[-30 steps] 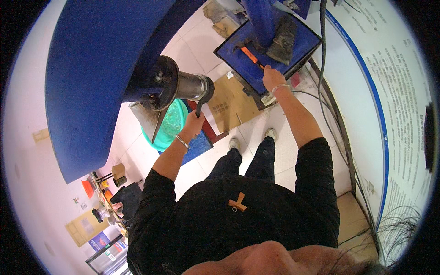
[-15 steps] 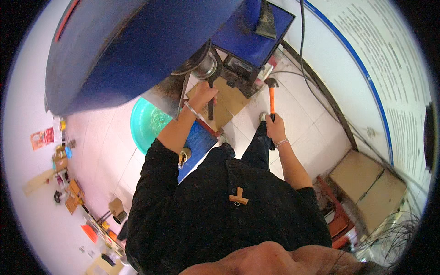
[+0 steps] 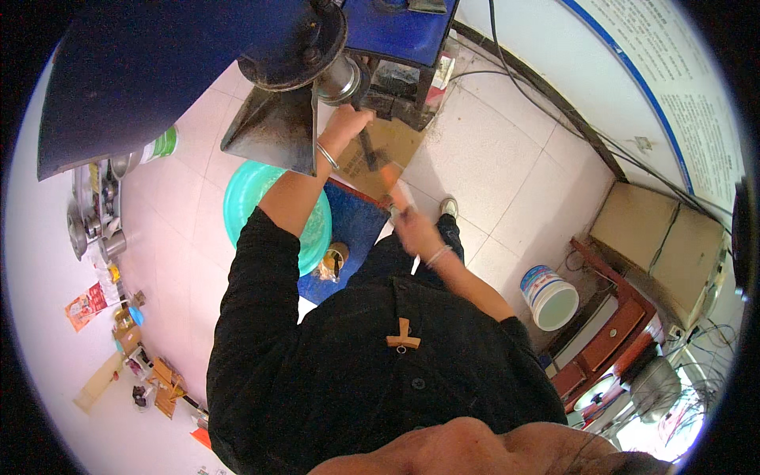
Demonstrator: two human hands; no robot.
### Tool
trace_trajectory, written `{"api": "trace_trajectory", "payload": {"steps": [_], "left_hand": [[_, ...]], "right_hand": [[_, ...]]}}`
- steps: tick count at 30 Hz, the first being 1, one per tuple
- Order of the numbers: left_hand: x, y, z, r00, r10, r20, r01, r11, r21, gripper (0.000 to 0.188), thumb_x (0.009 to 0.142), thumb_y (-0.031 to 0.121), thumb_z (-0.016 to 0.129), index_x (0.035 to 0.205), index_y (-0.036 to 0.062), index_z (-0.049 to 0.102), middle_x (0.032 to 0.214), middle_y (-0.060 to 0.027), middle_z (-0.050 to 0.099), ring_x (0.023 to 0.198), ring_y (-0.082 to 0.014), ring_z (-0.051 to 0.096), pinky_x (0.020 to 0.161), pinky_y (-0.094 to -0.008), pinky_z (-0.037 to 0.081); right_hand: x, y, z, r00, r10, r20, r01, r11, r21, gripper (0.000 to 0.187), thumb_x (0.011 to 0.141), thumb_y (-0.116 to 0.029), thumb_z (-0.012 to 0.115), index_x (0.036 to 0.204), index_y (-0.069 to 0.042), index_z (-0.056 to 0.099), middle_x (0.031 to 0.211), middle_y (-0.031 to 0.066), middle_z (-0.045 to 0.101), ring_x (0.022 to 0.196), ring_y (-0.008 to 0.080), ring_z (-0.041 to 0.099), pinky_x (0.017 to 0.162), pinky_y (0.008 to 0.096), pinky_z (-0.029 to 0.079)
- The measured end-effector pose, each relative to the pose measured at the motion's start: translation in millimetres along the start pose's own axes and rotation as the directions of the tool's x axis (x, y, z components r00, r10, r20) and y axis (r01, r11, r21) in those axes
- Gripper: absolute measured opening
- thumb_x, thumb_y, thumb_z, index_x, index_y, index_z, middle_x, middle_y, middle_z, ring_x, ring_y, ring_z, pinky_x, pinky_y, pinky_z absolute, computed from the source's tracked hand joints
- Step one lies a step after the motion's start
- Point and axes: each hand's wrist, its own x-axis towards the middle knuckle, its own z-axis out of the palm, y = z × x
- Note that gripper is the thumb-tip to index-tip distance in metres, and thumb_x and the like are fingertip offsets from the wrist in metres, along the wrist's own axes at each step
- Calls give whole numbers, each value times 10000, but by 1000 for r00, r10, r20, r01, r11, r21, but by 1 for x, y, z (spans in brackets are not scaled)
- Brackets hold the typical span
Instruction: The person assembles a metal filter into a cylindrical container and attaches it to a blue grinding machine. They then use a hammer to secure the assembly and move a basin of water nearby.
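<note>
1. Left hand is upper centre of the frame, fingers closed around a dark bar that slants down from the metal collar on the machine.
2. Right hand sits near the middle of the frame, a bit lower, wrapped around the handle of an orange-handled hammer. Hammer's pretty smeared by blur. Its head is right by the bar's lower end, but I can't tell if they touch.
3. So the two hands are apart, with the hammer and the bar filling the gap between them.
4. Left side is tight: the metal chute drops its lower corner right beside the left wrist, and the forearm crosses above the teal basin, covering part of its rim.
5. Up top, the big blue housing fills the upper left, and the blue table has its front edge a little above the left hand.
6. Way more room to the right: tiled floor runs from the right forearm out to the wall, where black cables trail along.
7. That side's edges are the white bucket and reddish-brown furniture, lower right, apart from the forearm.
</note>
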Motion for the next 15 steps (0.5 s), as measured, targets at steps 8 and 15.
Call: {"api": "trace_trajectory", "payload": {"steps": [8,15], "left_hand": [[13,-24,4,996,65,-66,-64,998,11,425,661,324,595,600,-93,541,617,-233,551,614,-322,575,574,-431,415],[9,-16,-5,996,66,67,-72,993,90,365,643,337,606,561,-17,572,571,-190,560,582,-337,569,576,-445,421]], "right_hand": [[17,18,-73,690,716,-106,-576,631,519,252,842,-189,520,768,50,491,633,221,563,583,399,553,511,440,426],[8,-30,-21,954,258,155,-274,957,93,265,836,-197,532,906,54,485,735,203,608,705,362,601,609,430,464]]}}
